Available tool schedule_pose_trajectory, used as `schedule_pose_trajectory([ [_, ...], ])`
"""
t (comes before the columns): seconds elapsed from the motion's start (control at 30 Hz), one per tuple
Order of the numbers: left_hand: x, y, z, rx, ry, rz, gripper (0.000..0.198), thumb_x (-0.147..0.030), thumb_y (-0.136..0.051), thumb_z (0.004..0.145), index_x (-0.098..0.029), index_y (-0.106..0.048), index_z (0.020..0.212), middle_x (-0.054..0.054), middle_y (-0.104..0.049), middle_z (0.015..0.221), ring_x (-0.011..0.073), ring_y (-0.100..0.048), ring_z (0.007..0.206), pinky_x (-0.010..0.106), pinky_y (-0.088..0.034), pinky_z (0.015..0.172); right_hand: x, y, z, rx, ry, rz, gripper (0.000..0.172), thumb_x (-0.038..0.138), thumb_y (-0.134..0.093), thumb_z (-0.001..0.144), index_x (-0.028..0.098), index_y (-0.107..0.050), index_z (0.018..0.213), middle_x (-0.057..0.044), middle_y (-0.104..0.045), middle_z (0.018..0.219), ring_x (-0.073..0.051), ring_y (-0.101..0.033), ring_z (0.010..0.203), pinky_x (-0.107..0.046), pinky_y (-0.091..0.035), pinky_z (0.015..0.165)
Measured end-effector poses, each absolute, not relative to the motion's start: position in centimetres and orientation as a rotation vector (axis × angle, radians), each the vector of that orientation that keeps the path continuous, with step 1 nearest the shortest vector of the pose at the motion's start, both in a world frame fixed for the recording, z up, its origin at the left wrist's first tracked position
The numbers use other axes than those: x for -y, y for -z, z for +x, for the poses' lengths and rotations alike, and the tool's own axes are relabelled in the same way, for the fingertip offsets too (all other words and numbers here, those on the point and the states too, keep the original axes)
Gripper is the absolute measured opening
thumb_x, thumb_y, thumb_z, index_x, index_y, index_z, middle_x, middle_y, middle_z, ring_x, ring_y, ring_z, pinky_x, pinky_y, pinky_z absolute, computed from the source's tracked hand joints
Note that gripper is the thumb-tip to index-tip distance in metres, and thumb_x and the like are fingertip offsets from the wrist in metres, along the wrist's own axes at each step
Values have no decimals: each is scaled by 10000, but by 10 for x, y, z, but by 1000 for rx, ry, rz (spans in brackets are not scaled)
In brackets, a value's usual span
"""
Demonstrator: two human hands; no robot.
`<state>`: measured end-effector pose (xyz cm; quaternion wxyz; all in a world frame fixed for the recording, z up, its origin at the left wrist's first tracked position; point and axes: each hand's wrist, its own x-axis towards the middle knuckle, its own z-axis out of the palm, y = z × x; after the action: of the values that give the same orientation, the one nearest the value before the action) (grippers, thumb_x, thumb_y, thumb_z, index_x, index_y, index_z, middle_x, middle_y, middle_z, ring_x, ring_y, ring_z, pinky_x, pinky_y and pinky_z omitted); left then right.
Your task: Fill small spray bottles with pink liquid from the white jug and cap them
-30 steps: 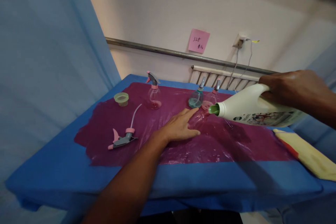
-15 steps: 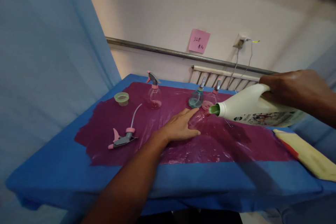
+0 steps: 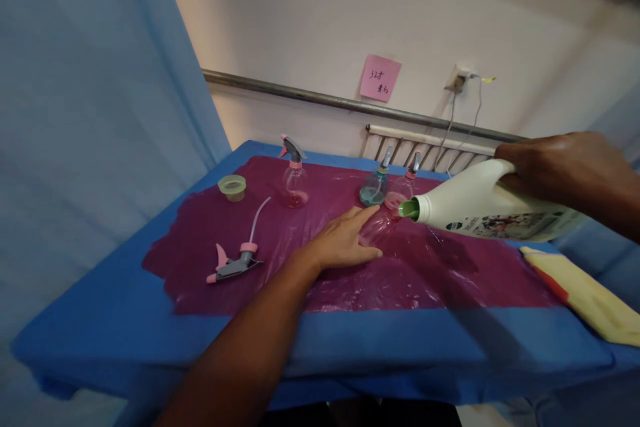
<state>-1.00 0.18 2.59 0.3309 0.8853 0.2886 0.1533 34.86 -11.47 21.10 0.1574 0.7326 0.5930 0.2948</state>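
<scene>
My left hand (image 3: 345, 238) is wrapped around a clear spray bottle without its top (image 3: 377, 229), tilted with its neck up to the right. My right hand (image 3: 545, 170) grips the handle of a cream-coloured jug (image 3: 470, 203), tipped nearly level to the left. The jug's green spout (image 3: 409, 209) meets the bottle's mouth; whether liquid flows there I cannot tell. A loose grey and pink spray head (image 3: 239, 265) with a thin tube lies to the left of my left hand. Behind the held bottle stand a teal spray bottle (image 3: 374, 188) and a clear pink-collared one (image 3: 403, 188).
Another clear spray bottle (image 3: 296, 187) holds a little pink liquid. A pale green cap (image 3: 233, 187) stands at the left of the maroon plastic sheet (image 3: 200, 233). A yellow packet (image 3: 585, 293) lies at the right edge. The wall and a metal rail (image 3: 300, 95) bound the back.
Almost nothing differs. Both hands, the jug and the tilted bottle keep their places, and the view has shifted only slightly.
</scene>
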Motion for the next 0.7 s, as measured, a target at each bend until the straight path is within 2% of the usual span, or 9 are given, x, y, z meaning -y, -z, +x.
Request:
schedule_pose_trajectory([
  [0.17,-2,-24,-10,-757,-406,2324,1101,-556,-825,886,-349,-340,1853,140,-513,1779,429,-620,1553,589,-527,1292,111,-211,353,-1680,-817,2128,238,521,-549,926,335,-691,966,-60,-822,970,-302,-725,781,-380,-356,595],
  [0.43,-1,-27,-10,-764,-397,2320,1105,-543,-829,885,-328,-342,1854,149,-517,1781,430,-619,1560,582,-525,1297,113,-212,354,-1705,-860,2076,218,505,-562,933,328,-686,964,-59,-823,962,-309,-741,796,-370,-353,603],
  [0.7,0,-28,-10,-777,-384,2331,1111,-557,-820,890,-328,-326,1859,149,-481,1816,438,-559,1630,586,-494,1333,113,-216,347,-1724,-835,2077,249,516,-506,938,326,-668,942,-69,-830,983,-307,-732,810,-380,-363,594],
])
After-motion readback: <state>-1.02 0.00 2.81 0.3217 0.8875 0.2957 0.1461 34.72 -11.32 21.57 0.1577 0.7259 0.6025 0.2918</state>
